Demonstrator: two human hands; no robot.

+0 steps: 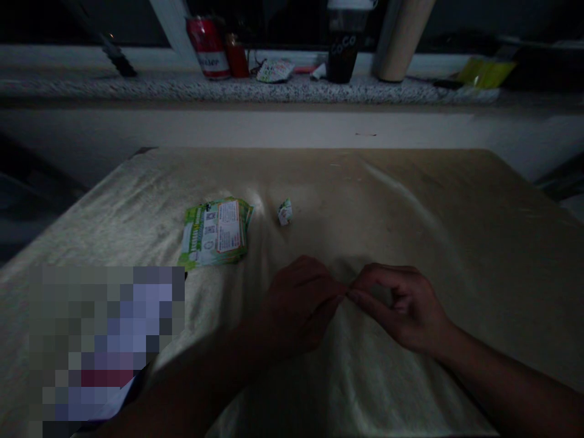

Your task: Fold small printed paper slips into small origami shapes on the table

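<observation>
1. Okay, nearest: pixelated patch [109, 340], lower left of frame, beside the left forearm. Can't tell what's under it.
2. Left hand [301, 304], just below frame center: fingers curled in, thumb and index drawn to a pinch.
3. Right hand [406, 307], right of center: thumb and index tips pinched together, gap behind them, other fingers bent. Tips of both hands meet or nearly so. Too dark to tell if anything small is between them.
4. Stack of green packets [214, 234], left of center, lying flat, slightly fanned; top one has a white text panel and code-like squares.
5. Small crumpled green-white piece [285, 212], center, above the left hand, apart from both hands and the stack.
6. All on a wrinkled tan cloth [410, 201], creases running through it.
7. Far: speckled sill [159, 91] across top. Left to right: red can [208, 48], orange container [237, 58], crumpled wrapper [275, 71], dark cup [342, 55] with "CoCo" lettering, tan cylinder [406, 42], yellow item [486, 72] at upper right.
8. Dark window panes [283, 24] behind.
</observation>
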